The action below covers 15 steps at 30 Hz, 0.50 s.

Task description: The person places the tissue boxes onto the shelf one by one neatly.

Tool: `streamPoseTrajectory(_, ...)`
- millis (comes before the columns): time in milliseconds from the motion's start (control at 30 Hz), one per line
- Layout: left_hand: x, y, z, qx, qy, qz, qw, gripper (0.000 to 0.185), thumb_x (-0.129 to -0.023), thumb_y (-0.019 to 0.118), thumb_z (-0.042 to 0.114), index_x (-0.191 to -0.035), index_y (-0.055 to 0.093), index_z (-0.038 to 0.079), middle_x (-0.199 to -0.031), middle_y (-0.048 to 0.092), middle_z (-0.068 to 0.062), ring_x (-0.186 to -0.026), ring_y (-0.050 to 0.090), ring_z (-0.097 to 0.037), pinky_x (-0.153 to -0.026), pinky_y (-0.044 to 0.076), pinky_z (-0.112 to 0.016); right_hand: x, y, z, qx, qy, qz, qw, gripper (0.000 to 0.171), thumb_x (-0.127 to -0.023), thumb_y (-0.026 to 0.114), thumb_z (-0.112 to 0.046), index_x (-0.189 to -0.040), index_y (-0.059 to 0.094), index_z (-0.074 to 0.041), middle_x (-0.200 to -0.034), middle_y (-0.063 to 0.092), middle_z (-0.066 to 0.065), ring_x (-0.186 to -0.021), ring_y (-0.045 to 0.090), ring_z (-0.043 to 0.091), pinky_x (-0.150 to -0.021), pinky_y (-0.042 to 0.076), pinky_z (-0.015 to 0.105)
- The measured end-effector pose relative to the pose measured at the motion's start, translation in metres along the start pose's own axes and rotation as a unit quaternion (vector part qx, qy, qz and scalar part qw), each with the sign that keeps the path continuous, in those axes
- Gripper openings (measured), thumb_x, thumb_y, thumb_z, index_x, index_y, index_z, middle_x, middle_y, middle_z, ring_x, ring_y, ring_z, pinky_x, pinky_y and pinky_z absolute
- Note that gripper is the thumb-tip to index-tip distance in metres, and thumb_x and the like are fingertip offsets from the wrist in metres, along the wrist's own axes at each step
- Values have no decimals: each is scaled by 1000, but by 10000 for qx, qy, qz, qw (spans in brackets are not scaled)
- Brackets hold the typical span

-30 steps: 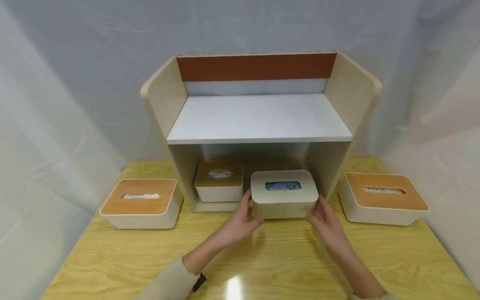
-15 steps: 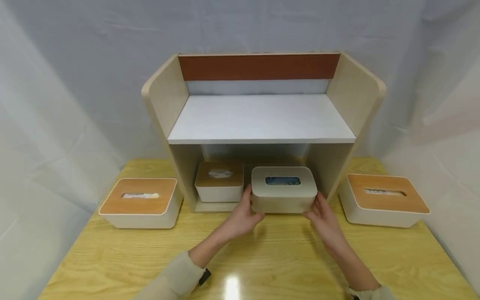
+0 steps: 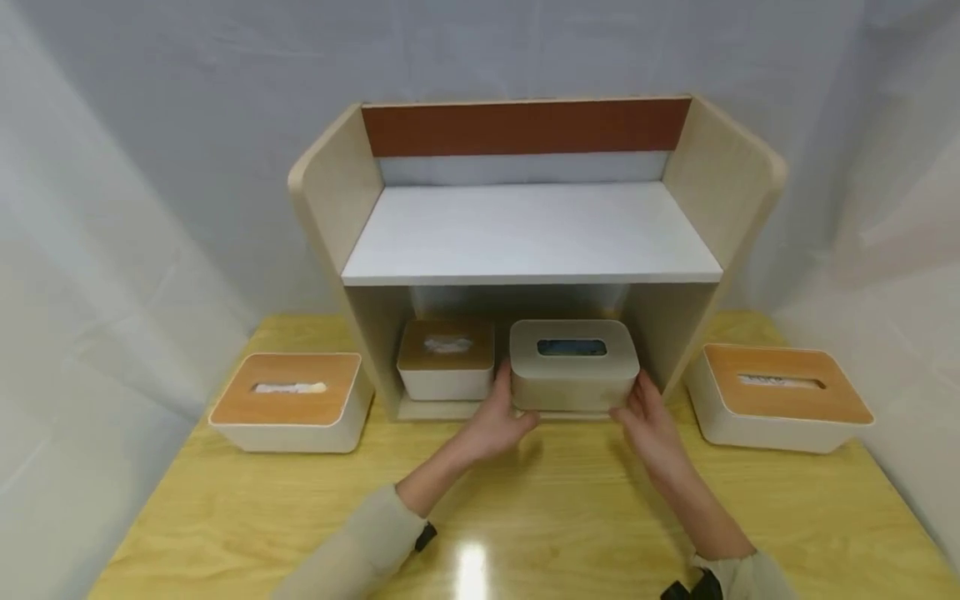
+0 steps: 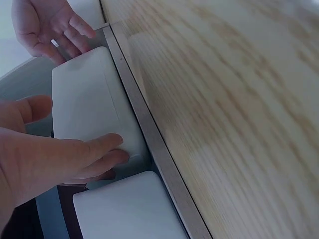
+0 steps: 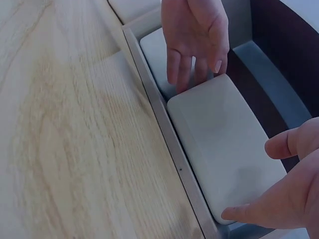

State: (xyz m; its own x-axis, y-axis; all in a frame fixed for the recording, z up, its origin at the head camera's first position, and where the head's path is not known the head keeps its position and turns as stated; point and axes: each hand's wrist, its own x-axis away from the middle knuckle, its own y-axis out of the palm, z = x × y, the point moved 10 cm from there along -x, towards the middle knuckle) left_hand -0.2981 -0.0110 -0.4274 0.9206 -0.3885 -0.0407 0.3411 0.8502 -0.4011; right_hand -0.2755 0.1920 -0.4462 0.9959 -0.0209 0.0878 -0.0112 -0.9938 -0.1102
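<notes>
A beige tissue box [image 3: 573, 371] with a blue slot on top sits in the lower bay of the wooden shelf unit [image 3: 532, 233], on its base lip [image 4: 144, 134]. My left hand [image 3: 498, 412] presses straight fingers [image 4: 94, 149] against the box's [image 4: 89, 104] left front corner, thumb up beside it. My right hand [image 3: 645, 417] touches the right front corner with a fingertip [image 5: 234, 213], thumb apart. The left hand [image 5: 194, 35] shows at the box's [image 5: 224, 139] far end in the right wrist view. Neither hand curls round the box.
A smaller white box with a wooden lid [image 3: 446, 367] stands in the same bay, just left of the beige box. Two larger wood-lidded tissue boxes lie on the yellow table [image 3: 525, 517], one left [image 3: 288, 400] and one right [image 3: 780, 396] of the shelf.
The beige box has gone back from the table's front of the shelf into the lower bay, and both hands moved forward with it.
</notes>
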Motion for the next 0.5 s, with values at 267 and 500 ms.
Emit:
streamPoseTrajectory(267,-3,2,4,-130,-62,99,9998,100,-85,63,3,-154,-9,-8,-161,-2,-31,-148,14,-39,-120,20,-49,0,-1,-3,-17,-64,-32,10000,81,-99,48,0,-158,-8,-3,-164,-2,20,-152,6,32,-122,12,43)
streamPoseTrajectory(500,-3,1,-1,-165,-178,197,9995,100,-85,64,3,-155,-7,-6,-161,1,-30,-148,16,-38,-120,21,-47,0,-1,-3,151,-252,-96,9995,81,-98,50,0,-157,-6,0,-164,0,22,-151,8,35,-121,14,45)
